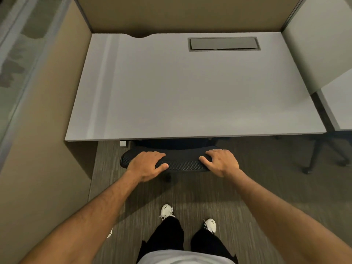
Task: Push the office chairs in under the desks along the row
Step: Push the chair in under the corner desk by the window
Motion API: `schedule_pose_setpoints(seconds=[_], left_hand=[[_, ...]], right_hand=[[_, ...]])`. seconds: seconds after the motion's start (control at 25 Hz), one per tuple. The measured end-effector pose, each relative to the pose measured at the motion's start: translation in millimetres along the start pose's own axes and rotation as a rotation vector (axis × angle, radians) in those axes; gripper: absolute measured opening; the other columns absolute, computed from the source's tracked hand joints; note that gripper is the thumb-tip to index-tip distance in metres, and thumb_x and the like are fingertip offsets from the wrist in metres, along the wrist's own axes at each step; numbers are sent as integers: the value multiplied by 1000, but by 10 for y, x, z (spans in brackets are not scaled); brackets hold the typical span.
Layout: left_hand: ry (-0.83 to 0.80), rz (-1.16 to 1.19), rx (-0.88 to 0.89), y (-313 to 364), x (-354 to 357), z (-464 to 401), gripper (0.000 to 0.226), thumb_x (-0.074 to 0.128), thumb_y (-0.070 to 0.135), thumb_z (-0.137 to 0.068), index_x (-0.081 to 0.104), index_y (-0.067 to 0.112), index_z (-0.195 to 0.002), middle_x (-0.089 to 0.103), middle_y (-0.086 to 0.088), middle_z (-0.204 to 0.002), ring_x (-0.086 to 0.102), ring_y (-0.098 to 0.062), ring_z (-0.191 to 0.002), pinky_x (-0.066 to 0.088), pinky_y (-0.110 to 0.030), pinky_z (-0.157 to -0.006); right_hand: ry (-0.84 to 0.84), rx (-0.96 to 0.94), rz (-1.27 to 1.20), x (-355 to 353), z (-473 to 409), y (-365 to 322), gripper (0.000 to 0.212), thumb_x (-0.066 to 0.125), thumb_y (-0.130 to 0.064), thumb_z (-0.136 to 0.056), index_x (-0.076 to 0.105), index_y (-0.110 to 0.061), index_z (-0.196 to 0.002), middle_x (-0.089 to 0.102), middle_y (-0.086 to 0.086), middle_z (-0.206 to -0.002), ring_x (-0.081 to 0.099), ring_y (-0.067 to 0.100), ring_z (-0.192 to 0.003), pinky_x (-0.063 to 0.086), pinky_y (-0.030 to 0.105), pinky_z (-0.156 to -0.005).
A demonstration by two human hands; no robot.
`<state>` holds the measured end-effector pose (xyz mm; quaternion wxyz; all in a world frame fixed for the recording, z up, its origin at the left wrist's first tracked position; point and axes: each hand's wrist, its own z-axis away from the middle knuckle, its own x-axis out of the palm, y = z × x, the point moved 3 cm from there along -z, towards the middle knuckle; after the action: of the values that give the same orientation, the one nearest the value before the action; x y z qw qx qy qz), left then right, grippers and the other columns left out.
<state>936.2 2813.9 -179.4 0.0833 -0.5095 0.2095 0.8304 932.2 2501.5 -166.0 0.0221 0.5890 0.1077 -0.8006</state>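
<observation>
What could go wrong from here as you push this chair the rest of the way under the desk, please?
Both the left hand and right hand grip the top of the chair back close to the desk edge, so fingers might get pinched against it. The chair's base is hidden under the desk, so a wheel could catch on something unseen.

Tan partition panels [181,14] wall the cubicle at back and left. Grey striped carpet [247,187] covers the floor. White sneakers [167,211], black trousers [165,237] visible bottom centre; glass wall [17,44] far left.
</observation>
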Motion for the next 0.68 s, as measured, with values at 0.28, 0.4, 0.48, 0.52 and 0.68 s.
schedule_pose_setpoints(seconds=[0.28, 0.4, 0.48, 0.52, 0.68], left_hand=[[2, 29, 18, -177, -164, -329, 91, 11, 86, -89, 44, 29, -152, 53, 4, -151, 51, -18, -135, 40, -43, -112], [7, 27, 16, -136, -152, -353, 89, 13, 84, -90, 44, 27, -152, 54, 3, -151, 52, -19, -135, 39, -44, -112], [3, 25, 17, -68, -133, -415, 88, 17, 83, -91, 45, 26, -151, 55, 2, -150, 53, -20, -134, 39, -44, -111], [12, 21, 24, -32, -129, -415, 87, 18, 83, -92, 46, 26, -151, 55, 2, -149, 53, -20, -133, 40, -43, -111], [29, 19, 22, 31, -139, -426, 86, 18, 84, -92, 48, 26, -149, 58, 2, -146, 56, -20, -129, 42, -43, -108]], right_hand=[[-3, 4, 2, -125, -402, 56, 86, 9, -83, -88, 72, -25, -93, 73, -3, -87, 63, 16, -77, 53, 38, -75], [-9, 3, 3, -162, -495, 124, 84, 10, -84, -88, 69, -25, -82, 68, -4, -76, 59, 15, -68, 50, 37, -69], [-6, 29, -10, -138, -519, 228, 83, 14, -82, -89, 72, -24, -90, 70, -3, -81, 62, 17, -73, 51, 38, -71], [5, 30, -12, -127, -502, 263, 84, 14, -82, -90, 73, -23, -93, 71, -3, -83, 63, 18, -75, 52, 38, -72], [20, 29, -8, -92, -478, 317, 86, 11, -82, -89, 74, -24, -99, 72, -3, -89, 64, 18, -79, 51, 39, -76]])
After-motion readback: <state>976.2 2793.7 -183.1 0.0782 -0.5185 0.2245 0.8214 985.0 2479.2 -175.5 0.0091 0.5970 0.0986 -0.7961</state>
